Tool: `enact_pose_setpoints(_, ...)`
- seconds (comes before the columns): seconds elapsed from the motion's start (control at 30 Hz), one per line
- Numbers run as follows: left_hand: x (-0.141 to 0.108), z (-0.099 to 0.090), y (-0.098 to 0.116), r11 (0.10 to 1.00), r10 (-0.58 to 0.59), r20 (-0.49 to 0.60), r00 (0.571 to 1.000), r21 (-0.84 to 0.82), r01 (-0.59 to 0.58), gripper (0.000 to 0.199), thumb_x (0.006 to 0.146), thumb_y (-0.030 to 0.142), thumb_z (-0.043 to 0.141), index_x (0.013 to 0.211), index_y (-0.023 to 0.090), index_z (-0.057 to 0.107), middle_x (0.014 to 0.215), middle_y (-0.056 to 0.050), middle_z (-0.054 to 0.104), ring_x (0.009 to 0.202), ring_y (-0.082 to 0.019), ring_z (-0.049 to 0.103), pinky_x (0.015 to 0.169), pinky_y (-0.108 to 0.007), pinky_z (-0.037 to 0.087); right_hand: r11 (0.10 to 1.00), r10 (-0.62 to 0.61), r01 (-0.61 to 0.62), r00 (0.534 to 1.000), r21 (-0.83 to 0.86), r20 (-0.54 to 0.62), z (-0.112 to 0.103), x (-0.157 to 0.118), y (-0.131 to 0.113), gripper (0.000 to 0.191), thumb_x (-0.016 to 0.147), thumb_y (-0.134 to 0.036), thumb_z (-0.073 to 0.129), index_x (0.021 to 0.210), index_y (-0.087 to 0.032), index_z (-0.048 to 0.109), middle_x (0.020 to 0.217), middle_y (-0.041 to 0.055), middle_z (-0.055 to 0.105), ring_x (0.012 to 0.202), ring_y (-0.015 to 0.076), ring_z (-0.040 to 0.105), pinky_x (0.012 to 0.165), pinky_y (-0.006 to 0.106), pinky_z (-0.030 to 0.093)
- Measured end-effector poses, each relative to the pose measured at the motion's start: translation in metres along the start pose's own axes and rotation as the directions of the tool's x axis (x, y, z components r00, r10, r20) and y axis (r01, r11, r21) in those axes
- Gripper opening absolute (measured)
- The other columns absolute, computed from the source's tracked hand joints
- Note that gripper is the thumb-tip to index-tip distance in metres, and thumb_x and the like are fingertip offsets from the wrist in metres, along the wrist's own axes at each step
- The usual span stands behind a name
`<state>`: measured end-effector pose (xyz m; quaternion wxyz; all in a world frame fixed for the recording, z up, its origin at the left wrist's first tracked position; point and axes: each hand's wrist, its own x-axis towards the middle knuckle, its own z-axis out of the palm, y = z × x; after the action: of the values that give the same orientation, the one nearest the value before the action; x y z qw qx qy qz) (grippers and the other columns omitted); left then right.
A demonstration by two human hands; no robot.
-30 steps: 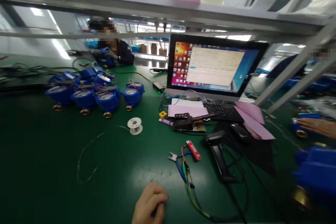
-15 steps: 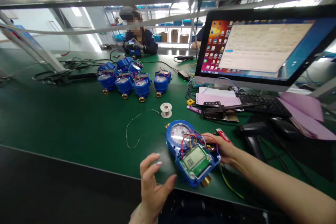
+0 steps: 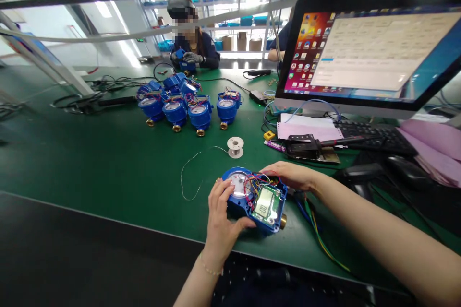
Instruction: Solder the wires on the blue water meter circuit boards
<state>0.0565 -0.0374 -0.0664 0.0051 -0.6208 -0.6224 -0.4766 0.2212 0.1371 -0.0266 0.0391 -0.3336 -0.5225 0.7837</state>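
While both hands, left (image 3: 220, 211) and right (image 3: 288, 175), hold it at its sides: one blue meter (image 3: 252, 199), rounded, glossy, with brass fitting (image 3: 283, 221), near the green tabletop's (image 3: 126, 168) front edge. Beyond: one white spool (image 3: 235, 147), round-flanged; blue meters (image 3: 175, 110), clustered.

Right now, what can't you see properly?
All in the head view:
- Right hand: some fingertips hidden behind the blue meter.
- Computer screen: small words blurred; right side cut off by the picture's edge.
- Person behind it: mostly hidden by that screen; only a bit of arm shows clearly.
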Motion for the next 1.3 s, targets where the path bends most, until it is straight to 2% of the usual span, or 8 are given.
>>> enact_pose_setpoints(0.17, -0.003, -0.003, -0.001, 0.999, -0.04, 0.032, 0.999, -0.018, 0.04, 0.072, 0.067, 0.067, 0.05, 0.123, 0.023, 0.04, 0.124, -0.014, 0.047, 0.125, -0.03, 0.038, 0.1, -0.051, 0.039, 0.933, -0.357, 0.294, 0.838, -0.21, -0.413, 0.0, -0.025, -0.006, 0.035, 0.067, -0.047, 0.065, 0.079, -0.014, 0.066, 0.083, 0.0047, 0.066, 0.08, 0.0152, 0.058, 0.08, 0.029, 0.043)
enact_pose_setpoints(0.37, 0.01, -0.014, 0.029, 0.984, -0.113, -0.108, 0.988, -0.148, 0.096, 0.055, 0.077, 0.063, 0.045, 0.112, 0.021, 0.046, 0.111, -0.01, 0.051, 0.11, -0.025, 0.047, 0.099, -0.047, 0.036, 0.745, -0.614, 0.382, 0.712, -0.546, -0.34, 0.025, -0.048, -0.016, 0.026, 0.074, -0.042, 0.056, 0.076, -0.018, 0.064, 0.075, 0.0016, 0.061, 0.074, 0.0153, 0.053, 0.07, 0.029, 0.041)
enact_pose_setpoints(0.5, 0.035, -0.017, 0.068, 0.996, 0.018, -0.095, 0.995, 0.088, -0.01, 0.012, 0.083, 0.031, 0.056, 0.083, 0.019, 0.053, 0.083, -0.002, 0.054, 0.085, -0.017, 0.049, 0.081, -0.034, 0.037, 0.678, -0.647, 0.371, 0.71, -0.634, -0.277, 0.038, -0.044, -0.014, 0.024, 0.077, -0.039, 0.053, 0.075, -0.017, 0.063, 0.076, 0.0027, 0.06, 0.072, 0.0151, 0.053, 0.067, 0.028, 0.041)
enact_pose_setpoints(0.67, 0.057, 0.0, 0.085, 0.931, -0.077, 0.035, 0.996, 0.36, 0.059, 0.023, 0.085, 0.037, 0.052, 0.07, 0.019, 0.053, 0.072, -0.002, 0.055, 0.075, -0.018, 0.046, 0.071, -0.034, 0.032, 0.667, -0.663, 0.334, 0.673, -0.666, -0.327, 0.043, -0.037, 0.002, 0.021, 0.076, -0.035, 0.052, 0.083, -0.018, 0.063, 0.09, 0.0043, 0.06, 0.086, 0.0172, 0.055, 0.077, 0.032, 0.044)
enact_pose_setpoints(0.83, 0.054, 0.019, 0.072, 0.911, -0.253, 0.084, 0.964, 0.355, 0.209, 0.028, 0.084, 0.044, 0.05, 0.073, 0.019, 0.05, 0.076, -0.003, 0.055, 0.079, -0.02, 0.046, 0.072, -0.035, 0.033, 0.87, -0.451, 0.324, 0.828, -0.372, -0.334, 0.039, -0.03, 0.023, 0.039, 0.081, -0.047, 0.048, 0.107, -0.018, 0.055, 0.106, 0.0055, 0.059, 0.1, 0.0185, 0.054, 0.09, 0.036, 0.042)
enact_pose_setpoints(0.93, 0.05, 0.019, 0.065, 0.951, -0.259, 0.07, 0.963, 0.193, 0.242, 0.036, 0.085, 0.051, 0.043, 0.069, 0.019, 0.045, 0.072, -0.002, 0.052, 0.075, -0.018, 0.046, 0.071, -0.034, 0.034, 0.896, -0.423, 0.342, 0.853, -0.284, -0.306, 0.045, -0.033, 0.034, 0.046, 0.086, -0.056, 0.039, 0.109, -0.018, 0.054, 0.111, 0.0065, 0.058, 0.108, 0.02, 0.05, 0.098, 0.037, 0.036)
enact_pose_setpoints(1.1, 0.06, 0.002, 0.044, 0.97, -0.102, 0.28, 0.955, -0.185, 0.158, 0.037, 0.082, 0.054, 0.048, 0.071, 0.019, 0.047, 0.071, 0.001, 0.049, 0.069, -0.015, 0.046, 0.067, -0.029, 0.037, 0.92, -0.37, 0.277, 0.847, -0.278, -0.383, 0.074, -0.061, 0.061, 0.055, 0.086, -0.061, 0.036, 0.125, -0.023, 0.042, 0.128, 0.0065, 0.048, 0.121, 0.0225, 0.041, 0.103, 0.04, 0.032)
enact_pose_setpoints(1.3, 0.082, -0.018, 0.031, 0.922, 0.178, 0.556, 0.812, -0.382, 0.059, 0.013, 0.077, 0.025, 0.06, 0.068, 0.019, 0.052, 0.071, 0.001, 0.055, 0.072, -0.013, 0.049, 0.071, -0.026, 0.041, 0.916, -0.337, 0.225, 0.88, -0.331, -0.334, 0.101, -0.088, 0.089, 0.055, 0.088, -0.055, 0.037, 0.135, -0.028, 0.028, 0.138, 0.0054, 0.036, 0.125, 0.0224, 0.037, 0.105, 0.042, 0.031)
